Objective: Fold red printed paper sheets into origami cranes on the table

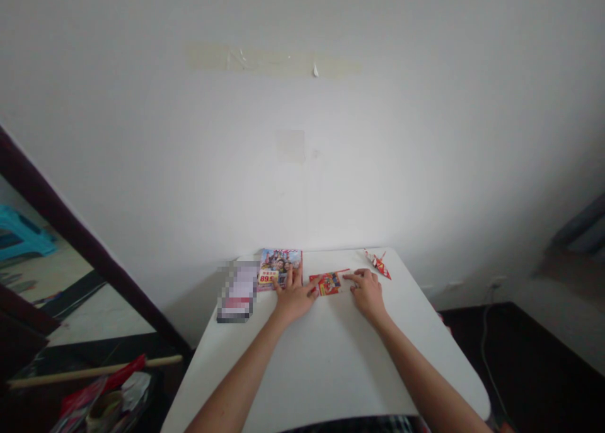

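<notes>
Bench (316,363) with left hand (293,299), fingers spread over a leaflet (270,260), thumb at the left end of a paper slip (329,284); right hand (370,294) at its other end, pinch indiscernible. Uneven pressure might skew or crease the paper slip, red with multicoloured print. Beyond, right: a folded red-and-white piece (379,265).

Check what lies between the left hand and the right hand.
In the head view, a red printed paper lies between the left hand and right hand on the white table.

Blue stool (31,229) stands at left; wooden stick (85,374) lies near left, against red wrapping (126,372); pale cable (484,332) trails at right.
</notes>
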Demonstrator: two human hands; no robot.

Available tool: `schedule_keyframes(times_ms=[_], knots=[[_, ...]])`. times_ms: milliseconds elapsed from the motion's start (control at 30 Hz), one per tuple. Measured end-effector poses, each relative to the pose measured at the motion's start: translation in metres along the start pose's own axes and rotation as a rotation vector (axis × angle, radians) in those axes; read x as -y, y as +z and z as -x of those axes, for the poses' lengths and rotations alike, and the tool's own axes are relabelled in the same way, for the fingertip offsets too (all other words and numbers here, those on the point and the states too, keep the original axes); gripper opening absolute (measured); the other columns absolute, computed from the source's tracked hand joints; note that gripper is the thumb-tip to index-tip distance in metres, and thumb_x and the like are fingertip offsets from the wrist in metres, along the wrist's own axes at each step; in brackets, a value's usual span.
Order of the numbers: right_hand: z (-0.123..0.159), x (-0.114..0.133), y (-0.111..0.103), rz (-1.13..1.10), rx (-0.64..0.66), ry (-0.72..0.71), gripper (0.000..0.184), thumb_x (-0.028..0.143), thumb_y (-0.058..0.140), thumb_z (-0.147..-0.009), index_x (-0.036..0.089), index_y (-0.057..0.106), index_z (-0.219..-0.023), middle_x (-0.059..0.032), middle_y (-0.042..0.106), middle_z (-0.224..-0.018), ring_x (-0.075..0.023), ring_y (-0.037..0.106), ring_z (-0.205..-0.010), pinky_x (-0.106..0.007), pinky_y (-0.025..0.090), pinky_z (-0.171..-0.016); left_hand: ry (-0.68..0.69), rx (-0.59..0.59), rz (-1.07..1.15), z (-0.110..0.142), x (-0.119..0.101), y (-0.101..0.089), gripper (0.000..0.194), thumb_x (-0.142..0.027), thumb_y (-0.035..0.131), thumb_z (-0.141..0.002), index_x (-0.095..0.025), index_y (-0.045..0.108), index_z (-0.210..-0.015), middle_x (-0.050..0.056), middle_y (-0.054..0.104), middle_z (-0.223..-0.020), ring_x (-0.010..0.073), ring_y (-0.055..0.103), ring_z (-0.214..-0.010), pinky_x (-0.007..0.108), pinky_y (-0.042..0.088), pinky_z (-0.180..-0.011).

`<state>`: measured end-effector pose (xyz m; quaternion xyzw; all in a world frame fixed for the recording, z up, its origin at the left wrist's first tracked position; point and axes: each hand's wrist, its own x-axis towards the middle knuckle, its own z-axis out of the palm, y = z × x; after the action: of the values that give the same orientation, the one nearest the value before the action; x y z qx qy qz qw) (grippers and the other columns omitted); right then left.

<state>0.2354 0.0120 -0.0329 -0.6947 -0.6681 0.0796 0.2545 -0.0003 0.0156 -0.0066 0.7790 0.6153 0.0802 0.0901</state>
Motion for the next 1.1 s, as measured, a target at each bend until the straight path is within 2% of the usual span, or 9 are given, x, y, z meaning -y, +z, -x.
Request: schedule_keyframes(times_ms=[200, 400, 600, 767, 833, 967, 1100], knots=[[-0.008, -0.012, -0.001, -0.016, 0.013, -0.018, 0.049, 0.009, 0.054, -0.081, 0.037, 0.074, -0.116, -0.0038, 0.06, -0.122, -0.0225, 0.052, -0.112, -0.033, 0.041, -0.094, -0.007, 0.016, 0.001, -0.001, 0.001, 0.001, 0.047, -0.057, 0.038, -0.094, -0.057, 0.043, -0.141, -0.006, 0.013, -0.169, 0.0412, 0.0, -0.154, 0.083, 0.001, -0.107], [-0.011, -0.019, -0.001, -0.03, 0.019, -0.033, 0.051, 0.007, 0.055, -0.079, 0.037, 0.073, -0.116, -0.0034, 0.062, -0.12, -0.022, 0.054, -0.112, -0.032, 0.042, -0.095, 0.001, -0.012, 0.007, 0.001, 0.001, 0.001, 0.048, -0.061, 0.04, -0.093, -0.057, 0.044, -0.141, -0.005, 0.018, -0.168, 0.0399, 0.001, -0.155, 0.081, -0.001, -0.109], [-0.007, -0.013, 0.0, -0.034, -0.037, -0.048, 0.04, 0.01, 0.055, -0.084, 0.03, 0.075, -0.111, -0.0068, 0.063, -0.117, -0.0237, 0.054, -0.112, -0.034, 0.043, -0.096, 0.017, -0.093, 0.021, 0.005, 0.002, 0.005, 0.051, -0.065, 0.049, -0.088, -0.056, 0.05, -0.137, 0.0, 0.021, -0.168, 0.0408, 0.006, -0.154, 0.081, 0.0, -0.11], [0.001, -0.001, -0.004, -0.041, -0.109, -0.12, 0.028, 0.021, 0.055, -0.092, 0.026, 0.075, -0.112, -0.0096, 0.062, -0.118, -0.0246, 0.053, -0.113, -0.036, 0.043, -0.099, -0.009, -0.167, 0.012, 0.007, 0.0, 0.009, 0.055, -0.069, 0.054, -0.083, -0.044, 0.06, -0.132, 0.004, 0.027, -0.165, 0.0421, 0.013, -0.152, 0.079, 0.005, -0.112], [0.004, 0.005, -0.006, -0.033, -0.088, -0.188, 0.026, 0.023, 0.057, -0.092, 0.029, 0.075, -0.11, -0.0082, 0.062, -0.12, -0.024, 0.053, -0.114, -0.037, 0.043, -0.1, -0.017, -0.184, 0.007, 0.007, -0.001, 0.01, 0.058, -0.07, 0.057, -0.081, -0.039, 0.063, -0.13, 0.006, 0.029, -0.164, 0.0416, 0.015, -0.152, 0.078, 0.007, -0.113], [0.008, 0.014, -0.009, -0.001, 0.03, -0.312, 0.027, 0.026, 0.059, -0.093, 0.037, 0.073, -0.113, -0.0045, 0.063, -0.125, -0.0231, 0.051, -0.12, -0.038, 0.042, -0.101, 0.009, -0.216, 0.017, 0.009, -0.003, 0.009, 0.06, -0.072, 0.056, -0.081, -0.035, 0.065, -0.127, 0.009, 0.033, -0.162, 0.0412, 0.017, -0.151, 0.078, 0.007, -0.112], [0.006, 0.013, -0.008, -0.009, 0.043, -0.319, 0.026, 0.03, 0.056, -0.095, 0.036, 0.072, -0.115, -0.0032, 0.064, -0.128, -0.0222, 0.05, -0.122, -0.039, 0.04, -0.104, 0.06, -0.232, 0.049, 0.009, -0.002, 0.007, 0.04, -0.063, 0.058, -0.085, -0.036, 0.071, -0.112, 0.004, 0.04, -0.158, 0.0386, 0.022, -0.149, 0.078, 0.01, -0.112]])
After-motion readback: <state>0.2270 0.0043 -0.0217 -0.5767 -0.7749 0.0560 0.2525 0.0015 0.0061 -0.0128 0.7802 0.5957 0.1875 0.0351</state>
